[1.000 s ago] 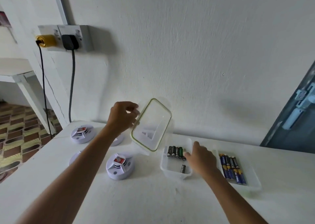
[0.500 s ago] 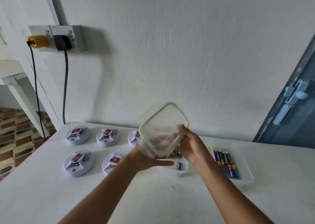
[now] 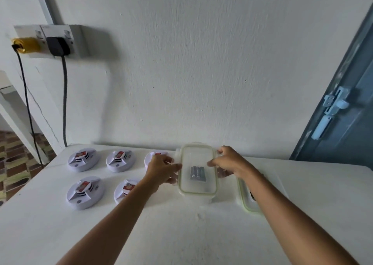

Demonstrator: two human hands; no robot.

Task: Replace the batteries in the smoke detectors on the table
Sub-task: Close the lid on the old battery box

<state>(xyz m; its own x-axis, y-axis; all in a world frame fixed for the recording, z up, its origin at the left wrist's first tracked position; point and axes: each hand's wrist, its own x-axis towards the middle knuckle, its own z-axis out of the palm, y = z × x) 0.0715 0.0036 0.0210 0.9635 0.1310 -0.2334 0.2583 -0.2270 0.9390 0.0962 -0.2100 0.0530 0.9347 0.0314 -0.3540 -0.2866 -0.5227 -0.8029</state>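
Nearest on the white tabletop point(image 3: 181, 234), two bare arms are stretched out toward a clear box point(image 3: 196, 171) with a lid on top. The box is touched on its left side by the left hand point(image 3: 161, 170), with the fingers laid fairly straight against the edge. The far right corner of the box is held by the right hand point(image 3: 230, 162), and its fingers look curled over the lid there (it cannot be told if a clip is being pressed). A small bunch of grey batteries point(image 3: 197, 173) can be seen through the lid, lying in the middle of the box.

Just to the right, a second box point(image 3: 247, 201) with a green rim is partly hidden under the right arm. What is inside it cannot be seen.

To the left, five smoke detectors are laid out in two rows. In the near row are a front left detector point(image 3: 85, 192) and a front middle detector point(image 3: 126, 190). In the far row are a back left detector point(image 3: 82, 158), a back middle detector point(image 3: 120, 159) and a back right detector point(image 3: 153, 157), which is partly hidden by the left hand. A red and white part is shown on top of each one.

The battery work looks to be close to finished, because the battery box is being shut. Whether new batteries are in every detector cannot be told from here (the red parts are too small). The clips may yet need to be snapped down.

Farthest away, a wall socket point(image 3: 54, 40) with two plugs is set in the white wall.
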